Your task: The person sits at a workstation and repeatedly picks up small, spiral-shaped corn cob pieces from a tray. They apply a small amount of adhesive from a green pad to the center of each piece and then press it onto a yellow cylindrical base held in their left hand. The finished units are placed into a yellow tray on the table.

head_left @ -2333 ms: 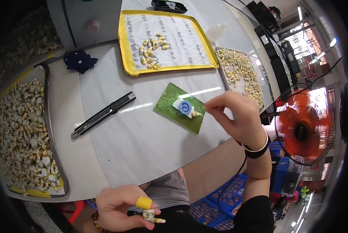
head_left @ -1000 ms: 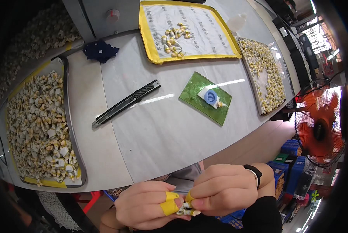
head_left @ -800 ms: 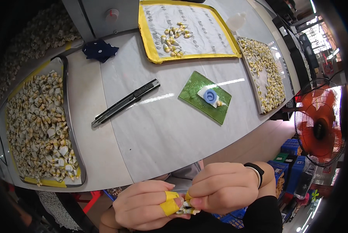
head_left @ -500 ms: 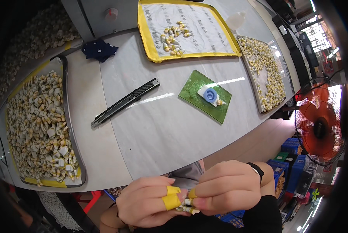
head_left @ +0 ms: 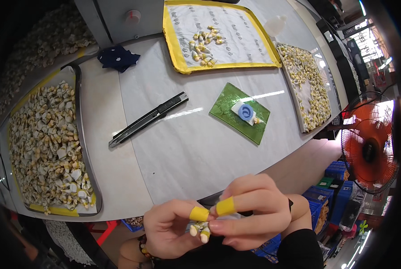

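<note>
Above my lap, just off the table's near edge, my left hand [head_left: 169, 228] is closed on a few small white pieces [head_left: 201, 232] with yellow bands and rounded cream ends. My right hand [head_left: 254, 213] pinches at the same pieces with thumb and index finger, so both hands meet there. What exactly the pieces are I cannot make out, and the fingers partly cover them. Yellow tape wraps a finger on each hand. Beyond them on the table lie a black utility knife [head_left: 149, 119] and a green glass plate [head_left: 223, 107] carrying a small white block with a blue ring [head_left: 246, 112].
A tray [head_left: 80, 134] heaped with similar pieces stands at the left. At the back, a yellow-edged tray [head_left: 243, 33] holds a small group of them; another full tray [head_left: 308, 89] is on the right. A dark cloth [head_left: 116, 58] lies back left. An orange fan [head_left: 368, 148] stands at right.
My right hand has turned and opened out, showing its taped index finger and thumb at the pieces. The pieces now point more toward me. The view has shifted slightly.
</note>
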A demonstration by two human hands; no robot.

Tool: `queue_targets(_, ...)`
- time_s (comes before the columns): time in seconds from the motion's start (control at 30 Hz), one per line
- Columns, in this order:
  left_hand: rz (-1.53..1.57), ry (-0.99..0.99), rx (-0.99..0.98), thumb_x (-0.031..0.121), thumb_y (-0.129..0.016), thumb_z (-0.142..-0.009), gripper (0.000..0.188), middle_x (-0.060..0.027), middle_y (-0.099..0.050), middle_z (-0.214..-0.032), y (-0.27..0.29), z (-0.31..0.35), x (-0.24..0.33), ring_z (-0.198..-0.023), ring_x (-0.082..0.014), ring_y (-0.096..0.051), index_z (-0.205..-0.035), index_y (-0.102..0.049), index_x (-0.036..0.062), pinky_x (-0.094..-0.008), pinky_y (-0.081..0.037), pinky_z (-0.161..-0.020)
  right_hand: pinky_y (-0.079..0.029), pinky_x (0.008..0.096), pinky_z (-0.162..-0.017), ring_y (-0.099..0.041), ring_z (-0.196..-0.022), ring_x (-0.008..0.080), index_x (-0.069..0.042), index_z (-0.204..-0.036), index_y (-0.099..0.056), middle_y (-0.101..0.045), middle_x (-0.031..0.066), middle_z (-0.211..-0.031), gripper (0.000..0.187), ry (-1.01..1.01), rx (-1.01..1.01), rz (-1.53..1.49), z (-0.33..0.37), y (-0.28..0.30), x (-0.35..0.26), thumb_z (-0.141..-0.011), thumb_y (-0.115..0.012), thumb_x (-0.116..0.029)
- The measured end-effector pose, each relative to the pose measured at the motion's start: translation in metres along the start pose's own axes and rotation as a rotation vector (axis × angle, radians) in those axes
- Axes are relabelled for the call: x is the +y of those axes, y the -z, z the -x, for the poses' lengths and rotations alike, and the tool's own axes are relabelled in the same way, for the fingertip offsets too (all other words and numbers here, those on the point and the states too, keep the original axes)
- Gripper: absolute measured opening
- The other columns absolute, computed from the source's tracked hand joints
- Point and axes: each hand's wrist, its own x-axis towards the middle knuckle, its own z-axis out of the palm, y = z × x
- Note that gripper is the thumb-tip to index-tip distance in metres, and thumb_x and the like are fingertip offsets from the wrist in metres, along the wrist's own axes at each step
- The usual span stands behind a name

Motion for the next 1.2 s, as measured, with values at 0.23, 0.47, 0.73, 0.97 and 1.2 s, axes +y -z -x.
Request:
queue_targets(0.23,0.063,0.095,-0.089,-0.006,-0.065,-0.082,0.023,-0.0171,-0.063,-0.097,0.003,0.003,-0.003,-0.085,-0.0161,-0.062,-0.103,-0.056,-0.0073,-0.0281,-0.049,-0.077,-0.046,0.0327,-0.074,-0.057,-0.081,0.0215,-0.008,-0.091,-0.073,-0.061,0.0090,-0.099,0.022,0.010,-0.055,-0.039,0.000,0.005,-0.003,-0.069,-0.073,-0.011)
queue_targets(0.47,-0.052,0.079,-0.048,-0.004,-0.064,-0.084,0.024,-0.0119,-0.064,-0.098,0.001,-0.003,0.008,-0.089,-0.0136,-0.061,-0.107,-0.057,-0.0054,-0.0271,-0.049,-0.080,-0.047,0.0315,-0.066,-0.056,-0.076,0.0212,-0.007,-0.088,-0.072,-0.060,0.0097,-0.099,0.023,0.070,-0.021,0.076,0.005,-0.003,-0.005,-0.066,-0.073,-0.014)
queue_targets(0.73,-1.092,0.068,-0.196,0.004,-0.075,-0.071,0.017,-0.0067,-0.070,-0.076,0.006,-0.006,0.090,-0.070,-0.0179,-0.067,-0.086,-0.069,0.0009,-0.0251,-0.050,-0.066,-0.045,0.0303,-0.069,-0.053,-0.084,0.0217,-0.012,-0.087,-0.073,-0.052,0.0089,-0.100,0.023,-0.089,-0.069,0.058,-0.006,0.012,-0.010,-0.065,-0.068,-0.006)
queue_targets(0.97,-2.332,-0.130,0.070,0.018,-0.077,-0.062,0.050,-0.0138,-0.060,-0.105,0.029,-0.041,0.225,-0.104,-0.0346,-0.053,-0.107,-0.060,0.0029,-0.0424,-0.041,-0.090,-0.041,0.0278,-0.064,-0.053,-0.078,0.0202,-0.015,-0.084,-0.074,-0.049,0.0078,-0.099,0.034,-0.220,0.173,0.207,0.023,0.031,-0.012,-0.060,-0.067,0.008)
queue_targets(1.2,-2.307,0.040,0.269,0.021,-0.076,-0.070,0.042,-0.0163,-0.063,-0.099,0.146,-0.168,0.262,-0.085,-0.0269,-0.063,-0.106,-0.064,0.0010,-0.0345,-0.050,-0.076,-0.042,0.0292,-0.067,-0.052,-0.079,0.0199,-0.017,-0.082,-0.074,-0.049,0.0067,-0.098,0.035,-0.154,0.169,0.310,0.027,0.036,-0.022,-0.055,-0.067,0.005)
